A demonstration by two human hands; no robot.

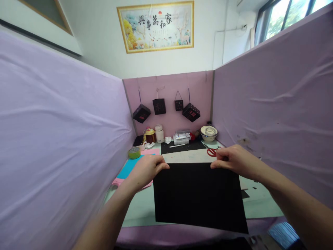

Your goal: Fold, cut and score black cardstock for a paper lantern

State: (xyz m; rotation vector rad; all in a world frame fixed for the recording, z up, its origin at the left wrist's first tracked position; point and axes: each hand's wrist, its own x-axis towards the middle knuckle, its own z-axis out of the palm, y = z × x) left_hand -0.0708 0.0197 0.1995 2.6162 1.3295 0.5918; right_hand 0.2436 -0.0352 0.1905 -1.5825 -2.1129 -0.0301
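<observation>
A sheet of black paper (197,198) hangs upright in front of me, pinched along its top edge by both hands. My left hand (149,168) is closed on it near the top left corner, thumb toward me. Near the top right corner my right hand (234,161) grips the same edge with curled fingers. The sheet's lower edge hangs over the front of the table (137,211). Red-handled scissors (212,152) lie just beyond my right hand, partly hidden by it. Left of the sheet are blue paper (129,169) and pink paper (118,182).
A roll of green tape (134,153) rests on the left papers. Along the back stand a brown pot (150,136), a white bottle (159,134), a clear box (181,139) and a lidded bowl (208,133). Several black paper boxes (191,112) hang on the back panel. Fabric-covered partitions (260,100) flank the table.
</observation>
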